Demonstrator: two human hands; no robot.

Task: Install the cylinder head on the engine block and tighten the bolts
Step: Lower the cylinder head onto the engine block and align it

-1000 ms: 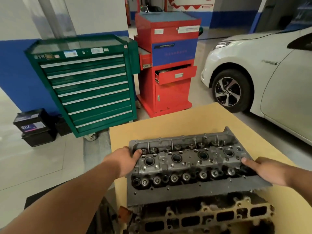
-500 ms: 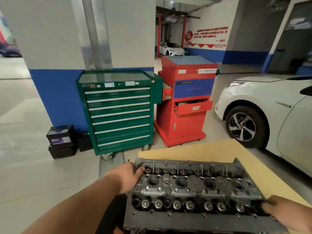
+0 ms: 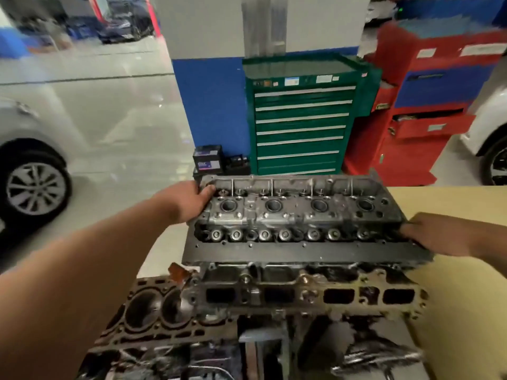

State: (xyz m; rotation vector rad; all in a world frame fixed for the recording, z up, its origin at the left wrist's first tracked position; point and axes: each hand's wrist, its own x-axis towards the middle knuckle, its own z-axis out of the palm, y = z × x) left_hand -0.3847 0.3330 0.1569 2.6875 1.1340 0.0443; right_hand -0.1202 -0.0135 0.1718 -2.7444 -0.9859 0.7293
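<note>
Grey, glossy workshop floor (image 3: 109, 119) fills the background of the head view, much of it smeared by motion blur. A pillar (image 3: 211, 105) painted white above and blue below stands at the centre. Against it sits a green tool cabinet (image 3: 301, 127) with its drawers closed, and a red cabinet (image 3: 428, 119) stands just to the right with one drawer (image 3: 433, 127) pulled partly out. A dark car battery (image 3: 207, 159) rests on the floor to the left of the green cabinet. The wheel of a silver car (image 3: 33, 187) shows at the left edge, and part of a white car (image 3: 493, 133) at the right edge.

Nearer the camera, a tan cardboard sheet (image 3: 461, 311) lies at the right. The cylinder head (image 3: 301, 223) is held level between both hands, top side up, with its valve gear and four round wells visible. The left hand (image 3: 186, 201) grasps its left end, thumb hooked over the upper rim. The right hand (image 3: 439, 234) grasps its right end, fingers curled round the edge. The engine block (image 3: 153, 314) sits at the lower left with two cylinder bores exposed. The head's near left corner overlaps the block; whether the two touch cannot be told.
</note>
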